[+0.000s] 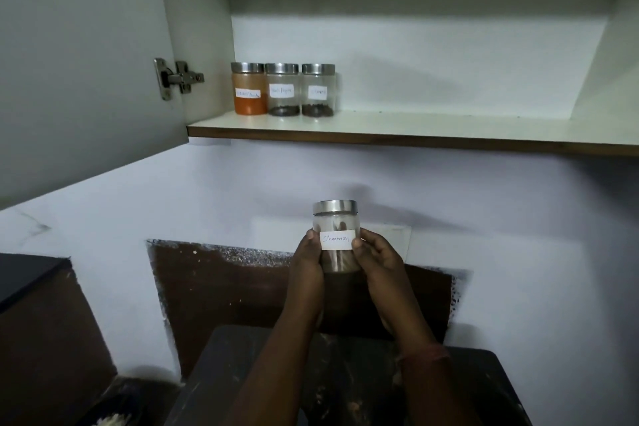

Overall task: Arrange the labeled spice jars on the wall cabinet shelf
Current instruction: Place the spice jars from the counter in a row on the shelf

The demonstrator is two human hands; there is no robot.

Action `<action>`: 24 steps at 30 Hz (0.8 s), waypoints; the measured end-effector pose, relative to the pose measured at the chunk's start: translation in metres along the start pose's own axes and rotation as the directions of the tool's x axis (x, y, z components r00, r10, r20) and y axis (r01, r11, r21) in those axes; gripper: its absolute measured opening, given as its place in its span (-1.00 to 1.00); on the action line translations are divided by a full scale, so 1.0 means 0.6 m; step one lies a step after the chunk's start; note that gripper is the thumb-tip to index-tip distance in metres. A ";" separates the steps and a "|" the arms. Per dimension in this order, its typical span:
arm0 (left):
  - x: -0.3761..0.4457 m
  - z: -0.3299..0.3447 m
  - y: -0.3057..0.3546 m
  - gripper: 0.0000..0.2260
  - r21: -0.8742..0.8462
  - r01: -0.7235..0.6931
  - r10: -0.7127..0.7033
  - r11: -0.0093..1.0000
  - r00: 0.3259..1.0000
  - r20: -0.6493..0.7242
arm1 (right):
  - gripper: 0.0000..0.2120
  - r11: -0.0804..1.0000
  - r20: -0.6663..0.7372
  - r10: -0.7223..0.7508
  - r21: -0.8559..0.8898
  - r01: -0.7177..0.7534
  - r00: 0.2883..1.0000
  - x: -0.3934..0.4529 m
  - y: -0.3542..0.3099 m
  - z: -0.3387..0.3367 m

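Observation:
A clear jar with a steel lid and a white label reading "Cinnamon" (337,233) is held upright in front of the wall, below the cabinet. My left hand (307,261) grips its left side and my right hand (378,258) grips its right side, thumbs at the label's edges. On the white cabinet shelf (432,131), at the far left, three labeled jars stand in a row touching each other: an orange powder jar (248,88), a jar of black pepper (282,89) and a jar of cloves (318,90).
The cabinet door (79,55) stands open at the left with its hinge (176,78) showing. To the right of the three jars the shelf is bare. A dark table (345,373) lies below my arms, and a dark counter edge (31,273) sits at the left.

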State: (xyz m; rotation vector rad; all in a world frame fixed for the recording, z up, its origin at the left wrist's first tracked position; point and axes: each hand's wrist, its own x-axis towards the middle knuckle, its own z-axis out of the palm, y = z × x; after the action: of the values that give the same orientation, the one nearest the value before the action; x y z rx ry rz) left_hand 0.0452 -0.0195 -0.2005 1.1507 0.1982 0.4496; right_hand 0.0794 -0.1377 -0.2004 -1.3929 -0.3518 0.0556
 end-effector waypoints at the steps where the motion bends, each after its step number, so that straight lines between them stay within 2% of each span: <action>1: 0.002 0.001 0.008 -0.61 0.026 -0.012 0.012 1.000 1.000 0.005 | -0.76 1.000 -0.015 -0.021 -0.002 0.021 1.000 0.003 -0.003 0.004; 5: 0.003 0.005 0.047 -0.64 0.215 -0.145 0.117 0.966 0.984 0.138 | -0.77 0.997 -0.060 -0.072 0.011 0.072 0.996 0.009 -0.011 0.016; 8: 0.005 0.010 0.073 -0.49 0.391 -0.200 0.114 0.899 0.966 0.232 | -0.73 0.995 -0.064 -0.084 0.051 0.087 0.994 0.011 -0.018 0.017; 11: 0.010 0.020 0.099 -0.53 0.552 -0.258 0.195 0.793 0.966 0.170 | -0.72 0.997 -0.025 -0.065 0.036 0.066 0.998 0.012 -0.023 0.016; 13: 0.011 0.026 0.120 -0.54 0.600 -0.286 0.238 0.747 0.958 0.160 | -0.71 0.997 0.007 -0.078 0.011 0.078 0.997 0.009 -0.035 0.016; 16: 0.011 0.034 0.150 -0.56 0.587 -0.325 0.248 0.741 0.946 0.211 | -0.62 0.988 0.020 -0.147 -0.053 0.148 0.989 0.010 -0.077 0.012; 19: 0.014 0.045 0.192 -0.64 0.507 -0.399 0.317 0.764 0.917 0.244 | -0.59 0.961 0.044 -0.236 -0.138 0.240 0.971 0.026 -0.140 0.003; 21: 0.020 0.059 0.224 -0.70 0.433 -0.443 0.378 0.785 0.896 0.232 | -0.59 0.947 0.030 -0.278 -0.156 0.279 0.960 0.045 -0.183 0.001; 24: 0.040 0.084 0.270 -0.67 0.397 -0.497 0.473 0.772 0.866 0.164 | -0.56 0.926 0.015 -0.329 -0.194 0.325 0.944 0.076 -0.245 -0.001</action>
State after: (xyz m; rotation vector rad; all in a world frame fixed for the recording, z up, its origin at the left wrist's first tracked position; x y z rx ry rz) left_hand 0.0467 0.0027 -0.0306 1.6586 -0.0640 0.8650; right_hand 0.0982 -0.1541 -0.0486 -1.5089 -0.5840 -0.2727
